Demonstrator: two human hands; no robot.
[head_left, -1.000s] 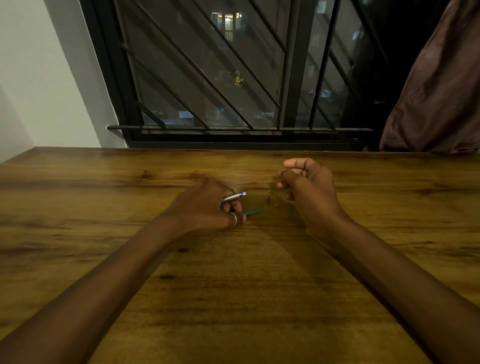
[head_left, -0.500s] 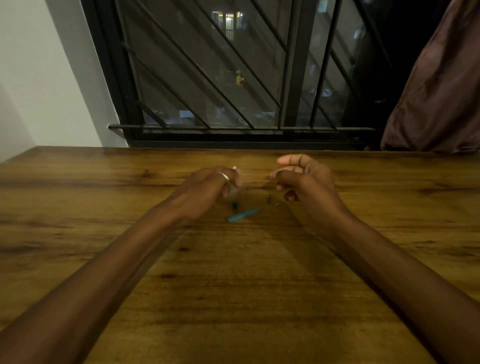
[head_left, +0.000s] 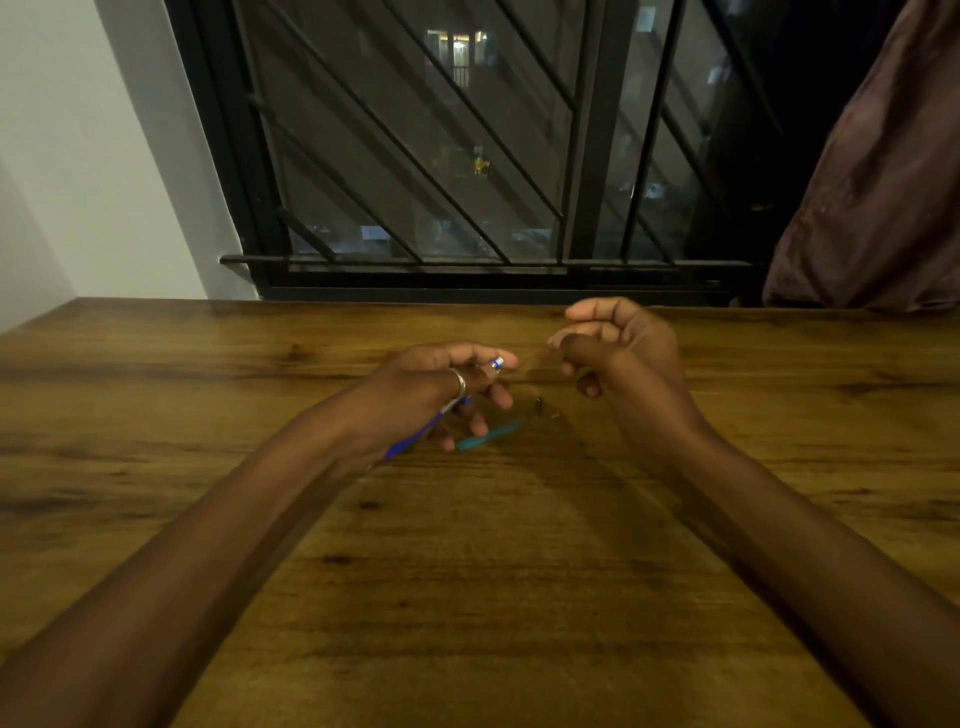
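The left hand (head_left: 441, 395) grips the blue pen (head_left: 415, 439) over the middle of the table (head_left: 467, 571), nearer its far edge, the pen's silver tip by the thumb; the right hand (head_left: 618, 358) curls just beside it, thumb to forefinger; whether it pinches anything I cannot tell; a teal cap (head_left: 488, 435) and small dark bits (head_left: 538, 406) lie on the table between the hands

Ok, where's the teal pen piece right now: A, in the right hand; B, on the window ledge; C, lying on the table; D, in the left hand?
C: the teal piece lies flat on the wooden table, next to the left hand, which grips a blue pen instead.
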